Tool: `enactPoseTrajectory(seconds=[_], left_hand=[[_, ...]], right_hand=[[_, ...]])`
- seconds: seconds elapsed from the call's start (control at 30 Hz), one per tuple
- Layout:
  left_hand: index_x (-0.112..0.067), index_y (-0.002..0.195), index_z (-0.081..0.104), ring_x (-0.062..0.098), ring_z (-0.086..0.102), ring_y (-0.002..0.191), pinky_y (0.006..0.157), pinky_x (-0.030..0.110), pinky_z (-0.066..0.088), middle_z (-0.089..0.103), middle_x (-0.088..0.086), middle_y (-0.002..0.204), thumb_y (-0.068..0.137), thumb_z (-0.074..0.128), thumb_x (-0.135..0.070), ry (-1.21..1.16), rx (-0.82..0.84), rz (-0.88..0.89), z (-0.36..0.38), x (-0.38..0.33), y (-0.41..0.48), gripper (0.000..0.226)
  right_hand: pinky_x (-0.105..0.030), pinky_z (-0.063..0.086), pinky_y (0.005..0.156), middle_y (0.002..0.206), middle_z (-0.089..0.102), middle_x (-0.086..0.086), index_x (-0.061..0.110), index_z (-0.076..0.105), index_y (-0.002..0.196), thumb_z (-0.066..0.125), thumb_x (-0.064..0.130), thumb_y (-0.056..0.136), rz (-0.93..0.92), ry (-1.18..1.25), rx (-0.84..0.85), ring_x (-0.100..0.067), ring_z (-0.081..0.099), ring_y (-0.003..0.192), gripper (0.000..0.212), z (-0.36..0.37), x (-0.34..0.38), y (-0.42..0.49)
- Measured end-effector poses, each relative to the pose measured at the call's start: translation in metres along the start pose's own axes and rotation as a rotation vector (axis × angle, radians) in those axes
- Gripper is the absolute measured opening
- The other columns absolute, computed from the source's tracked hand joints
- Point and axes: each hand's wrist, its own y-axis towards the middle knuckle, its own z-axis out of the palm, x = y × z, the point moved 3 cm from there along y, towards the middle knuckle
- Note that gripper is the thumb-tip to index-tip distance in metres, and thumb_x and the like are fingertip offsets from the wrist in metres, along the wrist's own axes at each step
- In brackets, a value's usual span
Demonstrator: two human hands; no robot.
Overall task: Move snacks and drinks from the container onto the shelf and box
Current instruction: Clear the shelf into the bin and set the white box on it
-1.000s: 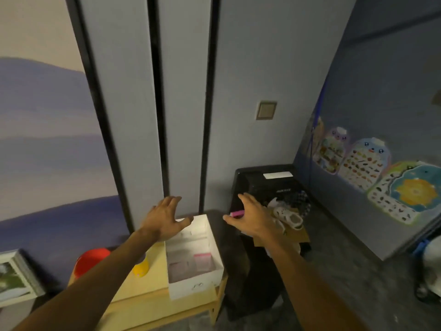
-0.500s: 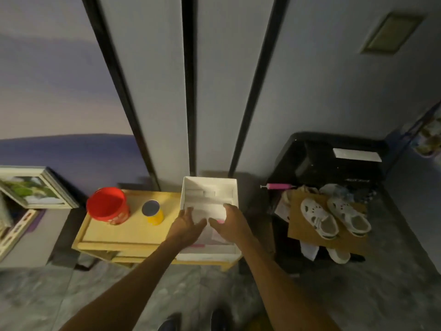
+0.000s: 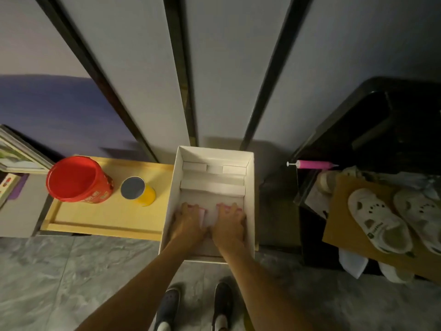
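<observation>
- Inside the white box [image 3: 249,192], near end: left grip [image 3: 188,220] and right grip [image 3: 230,222] lie side by side, palms down, almost touching each other.
- Left grip covers a pink packet [image 3: 202,215] on the box floor; only the packet's right edge shows past the fingers [image 3: 191,207].
- Right grip sits on a second pink-edged packet [image 3: 223,206], with a sliver of it visible at the fingertips.
- Grip state: fingers of both lie over the packets, tips bent down. Cannot tell whether they pinch the packets or just press on them.
- Far end of the box: white card inserts [image 3: 212,185] run across it in steps, well clear of both grips.
- The box sits on the right end of the yellow shelf [image 3: 107,218], back wall close to the grey wall panels.
- Left of the box, on the shelf: a yellow can [image 3: 138,191] stands upright nearest it, then a red tub [image 3: 80,180] just beside the can. The two are apart.
- Right of the box: a black container [image 3: 381,111] with a pink syringe-like item [image 3: 312,164] lying along its near rim.
- Further right of the box: white shoes [image 3: 377,225] on a sheet of cardboard [image 3: 338,223].
- Below the box: the person's dark shoes [image 3: 168,304] on the grey floor.
</observation>
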Motion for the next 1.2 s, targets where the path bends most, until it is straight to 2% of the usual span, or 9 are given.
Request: enactPoseTrajectory(seconds=[0.1,0.2,0.27,0.37,0.47,0.57,0.83,0.97,1.2], left_hand=[[-0.032,0.131,0.053,0.028,0.052,0.117,0.093,0.042,0.05,0.05,0.005,0.129,0.076,0.032,-0.072,-0.015,-0.02,0.016,0.023,0.014,0.022,0.072],[-0.031,0.133,0.053,0.027,0.056,0.118,0.091,0.041,0.055,0.054,0.003,0.13,0.075,0.027,-0.074,-0.052,-0.048,0.031,0.031,0.018,0.027,0.076],[-0.03,0.137,0.051,0.027,0.058,0.121,0.092,0.042,0.058,0.051,0.004,0.136,0.08,0.031,-0.074,-0.11,-0.087,0.048,-0.015,-0.001,-0.004,0.074],[-0.036,0.136,0.05,0.025,0.06,0.117,0.087,0.042,0.062,0.046,0.001,0.143,0.087,0.064,-0.055,-0.294,-0.177,0.086,-0.075,-0.018,-0.036,0.055],[-0.043,0.141,0.043,0.025,0.066,0.107,0.069,0.036,0.067,0.041,0.0,0.148,0.085,0.075,-0.032,-0.396,-0.248,0.182,-0.115,-0.025,-0.053,0.065],[-0.034,0.148,0.042,0.028,0.065,0.111,0.081,0.039,0.065,0.046,0.006,0.148,0.082,0.08,-0.031,-0.379,-0.281,0.19,-0.154,-0.022,-0.066,0.076],[-0.043,0.134,0.054,0.017,0.049,0.124,0.104,0.037,0.053,0.049,-0.011,0.132,0.084,0.057,-0.056,-0.165,-0.323,0.442,-0.245,-0.01,-0.112,0.052],[-0.033,0.144,0.049,0.028,0.055,0.126,0.107,0.045,0.052,0.05,-0.001,0.144,0.076,0.082,-0.036,-0.289,-0.365,0.443,-0.287,0.006,-0.13,0.076],[-0.033,0.148,0.05,0.03,0.052,0.132,0.113,0.048,0.047,0.056,-0.001,0.147,0.079,0.089,-0.03,-0.328,-0.402,0.566,-0.328,-0.006,-0.169,0.079]], right_hand=[[-0.051,0.051,0.105,0.154,0.042,-0.011,0.031,0.046,0.15,0.071,0.05,0.094,0.039,0.054,-0.054,-0.041,0.041,0.139,0.064,-0.006,0.0,-0.002],[-0.041,0.052,0.098,0.129,0.064,-0.006,0.027,0.066,0.125,0.068,0.05,0.095,-0.052,0.106,-0.162,-0.031,0.057,0.121,0.038,-0.008,-0.005,-0.006],[-0.029,0.051,0.092,0.125,0.066,-0.001,0.028,0.067,0.122,0.071,0.044,0.094,-0.109,0.178,-0.257,-0.025,0.06,0.118,0.033,-0.032,-0.003,-0.015],[-0.014,0.037,0.086,0.133,0.059,0.005,0.031,0.063,0.129,0.069,0.036,0.092,-0.156,0.232,-0.362,-0.016,0.058,0.118,0.038,-0.077,0.001,-0.03],[-0.024,0.051,0.1,0.141,0.058,0.001,0.024,0.057,0.138,0.073,0.038,0.087,-0.163,0.314,-0.462,-0.019,0.057,0.127,0.055,-0.11,0.001,-0.042],[-0.044,0.052,0.111,0.144,0.056,-0.003,0.021,0.054,0.141,0.075,0.043,0.085,-0.168,0.378,-0.552,-0.023,0.054,0.134,0.064,-0.143,0.004,-0.059],[-0.039,0.057,0.104,0.142,0.06,0.002,0.025,0.048,0.148,0.079,0.054,0.082,-0.039,0.375,-0.533,-0.023,0.06,0.129,0.078,-0.22,0.019,-0.121],[-0.045,0.053,0.108,0.154,0.05,0.0,0.027,0.037,0.155,0.079,0.055,0.083,-0.018,0.334,-0.609,-0.026,0.052,0.139,0.088,-0.256,0.036,-0.165],[-0.038,0.057,0.1,0.144,0.053,0.003,0.027,0.038,0.152,0.079,0.046,0.082,0.009,0.451,-0.727,-0.022,0.059,0.126,0.083,-0.295,0.037,-0.237]])
